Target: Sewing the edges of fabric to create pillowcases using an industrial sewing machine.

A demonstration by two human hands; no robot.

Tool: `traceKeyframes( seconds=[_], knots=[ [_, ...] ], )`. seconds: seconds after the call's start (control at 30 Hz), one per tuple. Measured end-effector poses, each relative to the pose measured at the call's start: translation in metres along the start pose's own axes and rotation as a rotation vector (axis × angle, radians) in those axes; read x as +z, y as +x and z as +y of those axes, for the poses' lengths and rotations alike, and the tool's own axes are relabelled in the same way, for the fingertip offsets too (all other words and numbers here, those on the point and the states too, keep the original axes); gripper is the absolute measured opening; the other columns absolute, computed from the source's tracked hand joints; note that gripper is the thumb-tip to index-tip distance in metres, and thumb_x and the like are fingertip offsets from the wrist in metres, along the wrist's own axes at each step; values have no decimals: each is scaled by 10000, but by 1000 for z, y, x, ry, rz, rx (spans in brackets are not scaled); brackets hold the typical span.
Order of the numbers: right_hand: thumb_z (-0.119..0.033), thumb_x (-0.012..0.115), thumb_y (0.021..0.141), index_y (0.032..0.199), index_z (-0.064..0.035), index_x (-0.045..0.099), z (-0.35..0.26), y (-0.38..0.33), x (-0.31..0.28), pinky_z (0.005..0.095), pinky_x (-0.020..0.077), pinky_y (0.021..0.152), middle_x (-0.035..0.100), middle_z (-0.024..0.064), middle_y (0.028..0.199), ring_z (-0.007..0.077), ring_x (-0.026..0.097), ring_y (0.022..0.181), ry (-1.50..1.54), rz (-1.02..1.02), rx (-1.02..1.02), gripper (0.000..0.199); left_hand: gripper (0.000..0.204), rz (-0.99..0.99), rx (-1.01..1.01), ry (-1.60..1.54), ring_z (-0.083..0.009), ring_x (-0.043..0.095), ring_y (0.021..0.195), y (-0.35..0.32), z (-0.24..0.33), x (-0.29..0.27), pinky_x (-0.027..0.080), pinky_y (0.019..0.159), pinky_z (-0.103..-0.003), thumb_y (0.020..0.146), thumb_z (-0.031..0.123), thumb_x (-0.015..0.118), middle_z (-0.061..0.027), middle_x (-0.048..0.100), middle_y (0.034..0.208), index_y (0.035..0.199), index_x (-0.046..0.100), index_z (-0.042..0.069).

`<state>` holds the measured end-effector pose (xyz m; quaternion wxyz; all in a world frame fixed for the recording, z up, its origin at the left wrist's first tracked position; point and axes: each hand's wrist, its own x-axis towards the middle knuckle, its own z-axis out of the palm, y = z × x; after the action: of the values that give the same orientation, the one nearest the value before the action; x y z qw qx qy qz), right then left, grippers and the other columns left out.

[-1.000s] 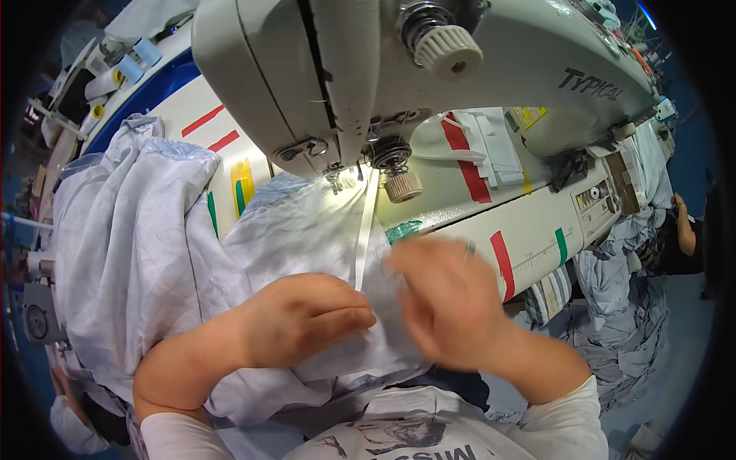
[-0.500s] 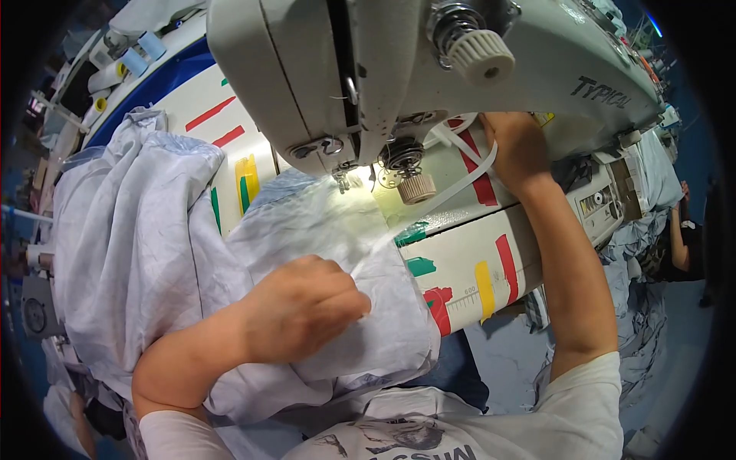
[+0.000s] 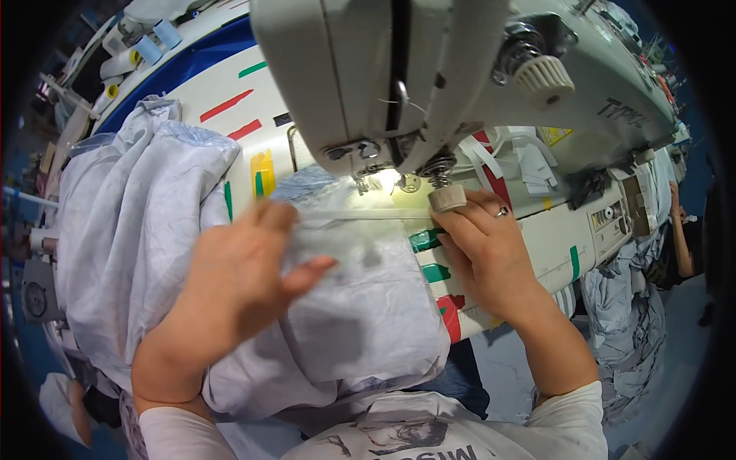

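A narrow white strip of tape [image 3: 368, 215] runs straight across pale grey-blue fabric [image 3: 360, 307], just in front of the sewing machine's lit presser foot [image 3: 369, 184]. My right hand [image 3: 487, 249], with a ring on one finger, closes on the strip's right end beside the round knob [image 3: 448, 198]. At the strip's left end is my left hand [image 3: 238, 268], its thumb held apart. Its other fingers are smeared by motion, so I cannot tell whether they grip the tape. The fabric's far edge passes under the presser foot.
The sewing machine head [image 3: 337, 77] overhangs the work. Bunched pale fabric [image 3: 146, 245] covers the left of the table. Short white strips [image 3: 537, 165] lie under the machine arm. Thread cones [image 3: 119, 65] stand far left; another person's arm [image 3: 678, 238] shows far right.
My right hand has come from under the machine arm toward me, bringing the strip's end. My left hand has moved left and away from me. The strip has swung from diagonal to level.
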<state>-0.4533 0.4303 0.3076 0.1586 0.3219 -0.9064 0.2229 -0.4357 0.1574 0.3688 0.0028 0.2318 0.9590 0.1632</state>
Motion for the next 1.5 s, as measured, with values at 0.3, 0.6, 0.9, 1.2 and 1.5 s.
traceKeyframes(
  seconds=[0.3, 0.6, 0.9, 1.2, 1.5],
  knots=[
    [-9, 620, 700, 1049, 0, 645, 8, 14, 14, 398, 499, 814, 632, 126, 1093, 300, 602, 1049, -66, -5, -86, 350, 314, 202, 365, 90, -331, 579, 969, 24, -1, 31, 466, 847, -410, 750, -3, 656, -139, 594, 1105, 1059, 598, 0],
    [-86, 607, 643, 798, -35, 639, 21, 28, 12, 359, 500, 727, 603, 73, 798, 265, 619, 782, -180, 97, -197, 166, 288, 255, 303, 68, -271, 602, 814, 24, -16, 61, 488, 730, -371, 713, -17, 670, -80, 629, 925, 995, 668, 41],
    [-118, 605, 598, 759, -48, 618, 28, 30, 22, 345, 474, 697, 581, 41, 761, 221, 583, 739, -232, 206, -239, 175, 342, 308, 555, 210, -200, 610, 836, 39, -50, 52, 501, 693, -300, 696, 69, 623, -90, 609, 944, 1025, 648, -19],
    [-57, 613, 621, 867, -10, 669, 29, 20, 15, 372, 488, 719, 653, 76, 880, 245, 607, 783, -237, 92, -100, 257, 128, 295, 592, 346, -147, 551, 706, 42, -35, 51, 450, 560, -283, 741, 46, 641, -28, 509, 766, 855, 652, -11],
    [1, 601, 715, 1061, 68, 620, 6, 0, 16, 438, 463, 891, 611, 203, 1133, 356, 581, 1077, -146, -12, 36, 352, 68, 242, 577, 221, -188, 538, 737, 45, -37, 52, 433, 619, -329, 794, 51, 657, -40, 513, 795, 824, 658, -10]
  ],
)
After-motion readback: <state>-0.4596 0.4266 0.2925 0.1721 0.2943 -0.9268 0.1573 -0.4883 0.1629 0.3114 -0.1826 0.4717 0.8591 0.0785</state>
